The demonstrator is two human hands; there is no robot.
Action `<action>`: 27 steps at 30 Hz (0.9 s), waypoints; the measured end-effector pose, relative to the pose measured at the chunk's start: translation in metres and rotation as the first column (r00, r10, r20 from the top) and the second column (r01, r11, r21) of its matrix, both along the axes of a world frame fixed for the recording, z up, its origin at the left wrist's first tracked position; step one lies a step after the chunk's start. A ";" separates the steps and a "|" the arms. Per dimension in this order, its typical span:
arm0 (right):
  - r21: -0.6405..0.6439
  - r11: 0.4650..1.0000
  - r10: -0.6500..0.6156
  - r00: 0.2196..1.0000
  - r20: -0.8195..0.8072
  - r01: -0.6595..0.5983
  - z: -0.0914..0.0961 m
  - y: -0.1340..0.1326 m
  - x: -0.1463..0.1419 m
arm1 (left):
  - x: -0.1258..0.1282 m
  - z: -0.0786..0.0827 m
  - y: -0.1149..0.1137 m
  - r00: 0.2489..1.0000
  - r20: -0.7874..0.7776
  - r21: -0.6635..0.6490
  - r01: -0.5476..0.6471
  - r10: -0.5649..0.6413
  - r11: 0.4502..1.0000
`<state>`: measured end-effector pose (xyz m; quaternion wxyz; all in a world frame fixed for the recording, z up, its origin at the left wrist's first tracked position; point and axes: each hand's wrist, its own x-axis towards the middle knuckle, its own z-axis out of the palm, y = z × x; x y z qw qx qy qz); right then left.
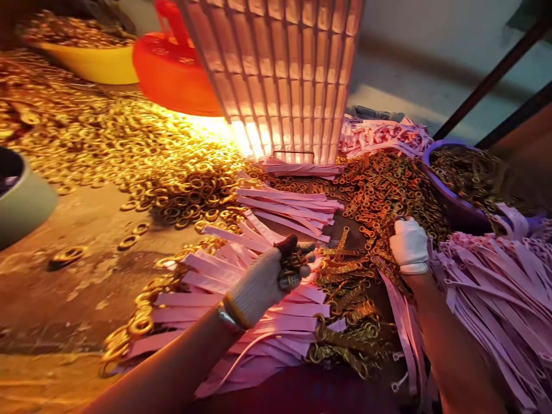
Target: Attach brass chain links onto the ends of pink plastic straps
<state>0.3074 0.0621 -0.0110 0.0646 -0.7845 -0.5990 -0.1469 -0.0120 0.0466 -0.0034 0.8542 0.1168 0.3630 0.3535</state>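
Note:
My left hand (267, 282), in a knitted work glove with dark fingertips, is above a row of pink straps (276, 325). Its fingers curl around a small bunch of brass-coloured metal links (292, 263). My right hand (409, 244), in a white glove, is closed at the edge of a heap of small brass-coloured links (379, 190); what its fingers hold is hidden. The pink straps lie side by side, with gold rings (140, 323) at their left ends and brass-coloured link pieces (351, 310) at their right ends. More pink straps (403, 322) hang beneath my right wrist.
Loose gold rings (181, 172) spread across the table at left. An orange-red lamp (176, 72) shines beside an upright ribbed panel (288, 75). A yellow basin (99, 63), a pale round container (30, 201) and a purple basin (457, 198) stand around. Bundled straps (495, 287) lie at right.

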 end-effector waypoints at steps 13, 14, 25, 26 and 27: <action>0.553 0.777 0.629 0.376 -0.680 -0.300 0.021 -0.047 -0.053 | 0.009 0.004 -0.009 0.999 0.039 0.028 -0.037 0.036 0.999; 0.519 0.742 0.668 0.400 -0.628 -0.425 0.017 -0.050 -0.067 | 0.010 0.002 -0.010 0.999 0.041 0.049 -0.029 0.027 0.998; 0.383 0.576 0.751 0.284 -0.596 -0.722 0.013 -0.060 -0.127 | 0.023 -0.021 -0.017 0.995 -0.039 0.278 0.097 -0.090 0.956; 0.414 0.604 0.722 0.248 -0.646 -0.681 0.015 -0.060 -0.126 | 0.025 -0.021 -0.016 0.995 -0.026 0.247 0.095 -0.091 0.964; 0.433 0.638 0.678 0.199 -0.707 -0.636 0.016 -0.060 -0.125 | 0.025 -0.021 -0.015 0.995 -0.017 0.233 0.097 -0.096 0.968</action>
